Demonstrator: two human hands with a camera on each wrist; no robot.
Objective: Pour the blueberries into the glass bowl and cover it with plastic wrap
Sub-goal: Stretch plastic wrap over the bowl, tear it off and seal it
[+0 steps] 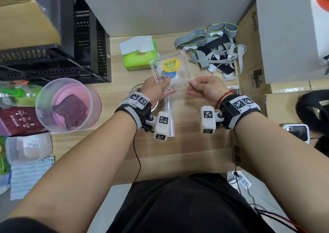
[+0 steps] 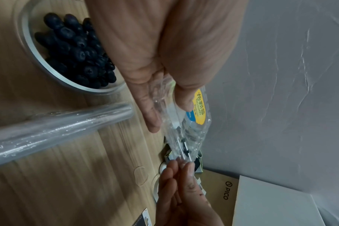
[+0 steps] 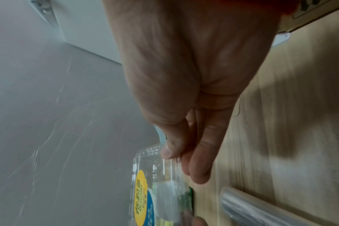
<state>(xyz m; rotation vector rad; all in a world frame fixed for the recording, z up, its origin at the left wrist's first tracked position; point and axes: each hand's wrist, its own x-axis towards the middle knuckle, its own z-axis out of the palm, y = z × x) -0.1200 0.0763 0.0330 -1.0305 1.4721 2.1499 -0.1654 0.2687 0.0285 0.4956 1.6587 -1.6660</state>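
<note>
A clear plastic clamshell box [image 1: 171,70] with a yellow and blue label is held above the wooden table by both hands, and no berries show in it. My left hand [image 1: 157,87] grips its left edge, thumb on top. At the right edge my right hand [image 1: 199,88] pinches the rim [image 3: 151,152] between thumb and fingers. The glass bowl [image 2: 39,61] full of blueberries [image 2: 77,52] sits on the table under my left wrist, mostly hidden in the head view. A roll of plastic wrap [image 1: 169,115] lies on the table between my wrists, and it shows as the plastic wrap [image 2: 54,130] beside the bowl.
A green tissue pack [image 1: 139,56] lies behind the box. Grey and black straps [image 1: 213,49] are heaped at the back right. A clear tub with a purple cloth [image 1: 67,106] stands to the left. Cardboard boxes [image 1: 252,72] and black crates [image 1: 53,54] flank the table.
</note>
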